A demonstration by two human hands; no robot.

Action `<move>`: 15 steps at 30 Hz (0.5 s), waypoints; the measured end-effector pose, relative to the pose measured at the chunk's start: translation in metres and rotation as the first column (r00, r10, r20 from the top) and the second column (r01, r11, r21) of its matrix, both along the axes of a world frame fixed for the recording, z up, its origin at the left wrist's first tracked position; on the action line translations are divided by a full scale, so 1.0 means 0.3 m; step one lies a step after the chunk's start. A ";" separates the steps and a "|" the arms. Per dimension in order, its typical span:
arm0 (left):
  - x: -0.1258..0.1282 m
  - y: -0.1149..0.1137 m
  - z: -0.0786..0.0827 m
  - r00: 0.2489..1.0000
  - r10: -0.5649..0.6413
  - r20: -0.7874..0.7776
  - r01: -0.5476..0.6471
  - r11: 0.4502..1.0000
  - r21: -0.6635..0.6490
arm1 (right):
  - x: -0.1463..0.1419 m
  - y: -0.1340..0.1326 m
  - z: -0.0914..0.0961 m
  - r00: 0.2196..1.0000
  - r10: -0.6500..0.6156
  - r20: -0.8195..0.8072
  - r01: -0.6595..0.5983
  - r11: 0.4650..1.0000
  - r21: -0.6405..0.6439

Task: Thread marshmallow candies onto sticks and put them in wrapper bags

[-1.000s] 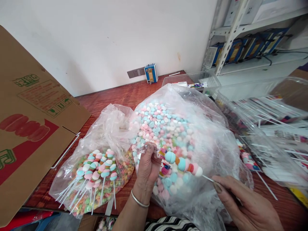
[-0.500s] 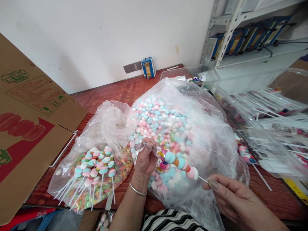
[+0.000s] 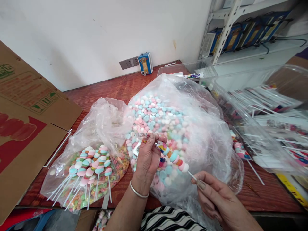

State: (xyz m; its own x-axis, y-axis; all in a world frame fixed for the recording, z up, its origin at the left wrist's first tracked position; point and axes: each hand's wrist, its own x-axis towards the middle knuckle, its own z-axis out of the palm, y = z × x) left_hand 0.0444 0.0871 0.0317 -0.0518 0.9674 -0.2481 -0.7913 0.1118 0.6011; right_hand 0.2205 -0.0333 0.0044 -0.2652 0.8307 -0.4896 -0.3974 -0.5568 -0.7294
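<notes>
My right hand (image 3: 216,199) pinches the white stick of a candy skewer (image 3: 176,158) strung with blue, orange and pink pieces. My left hand (image 3: 148,157), a silver bangle on its wrist, is closed on a clear printed wrapper (image 3: 141,136) at the skewer's upper end. Both hands are over a large clear bag of pastel candies (image 3: 168,128). To the left, a smaller clear bag (image 3: 96,160) holds ring candies, with several finished skewers (image 3: 89,173) lying on it.
A brown cardboard box (image 3: 29,128) stands at the left on the reddish wooden table (image 3: 108,89). Clear plastic bins (image 3: 264,109) with sticks and wrappers fill the right side. A blue device (image 3: 145,63) sits by the wall sockets; metal shelving stands at the back right.
The skewer has slid leftward and further into the wrapper. Both hands have shifted left, and my right hand has come closer along the stick.
</notes>
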 end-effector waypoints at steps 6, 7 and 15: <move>0.042 0.010 0.015 0.993 -0.016 0.113 0.025 0.997 -0.078 | -0.038 0.002 -0.011 0.973 0.008 0.230 -0.046 0.986 0.162; 0.047 0.012 0.017 0.993 -0.011 0.121 0.023 0.995 -0.099 | -0.042 0.005 -0.010 0.942 -0.027 0.334 -0.058 0.969 0.241; 0.065 0.012 0.019 0.998 0.029 0.059 -0.014 0.973 -0.231 | -0.035 0.035 -0.063 0.448 -0.565 0.694 -0.405 0.564 0.720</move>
State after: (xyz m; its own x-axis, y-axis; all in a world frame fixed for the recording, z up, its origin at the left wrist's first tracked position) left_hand 0.0638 0.0908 0.0373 -0.0496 0.8825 -0.4676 -0.8295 0.2244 0.5115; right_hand 0.2100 -0.0228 -0.0145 -0.0643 0.9132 0.4024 0.6291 0.3501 -0.6940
